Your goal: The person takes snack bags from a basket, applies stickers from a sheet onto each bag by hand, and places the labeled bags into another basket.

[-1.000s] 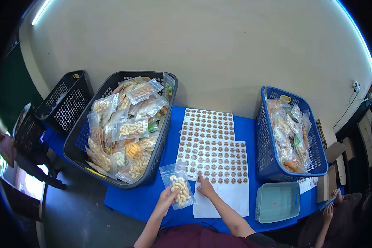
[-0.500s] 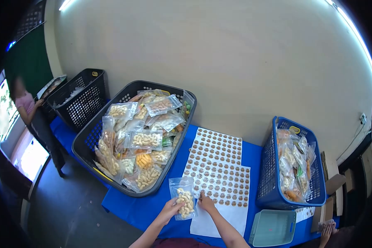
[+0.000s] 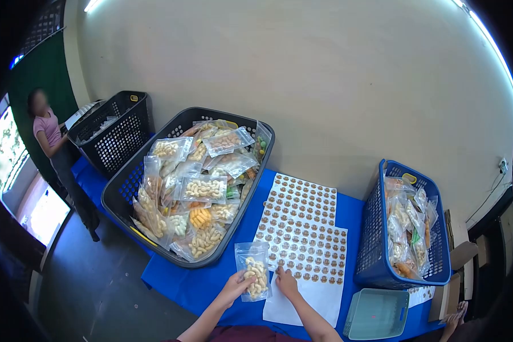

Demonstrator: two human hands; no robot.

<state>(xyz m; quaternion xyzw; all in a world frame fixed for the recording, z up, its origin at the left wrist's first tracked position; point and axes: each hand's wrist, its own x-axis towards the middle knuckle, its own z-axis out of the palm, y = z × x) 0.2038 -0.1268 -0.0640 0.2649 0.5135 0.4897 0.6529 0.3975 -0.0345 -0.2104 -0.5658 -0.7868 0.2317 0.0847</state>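
Note:
My left hand [image 3: 235,288] is closed on a clear zip bag of cashews [image 3: 255,276], held over the blue-covered table beside the sticker sheets. On the lower edge of the sticker rows rests my right hand [image 3: 285,280], its fingers bunched at a sticker; whether one is pinched is too small to tell. The overlapping white sheets [image 3: 302,239] carry rows of round brown stickers, with a bare white part at the bottom. To the left, a large black basket [image 3: 188,262] is heaped with clear bags of nuts and snacks.
A blue basket [image 3: 367,245] of filled bags stands at right, a pale green tray [image 3: 376,313] before it. Another black basket [image 3: 119,139] and a person [image 3: 51,137] are at far left. Another person's hands [image 3: 455,319] show by cardboard [image 3: 451,293] at lower right.
The view has tilted up and shifted left, so the person at far left shows more fully. My left hand still holds the cashew bag; my right hand stays at the lower sticker rows.

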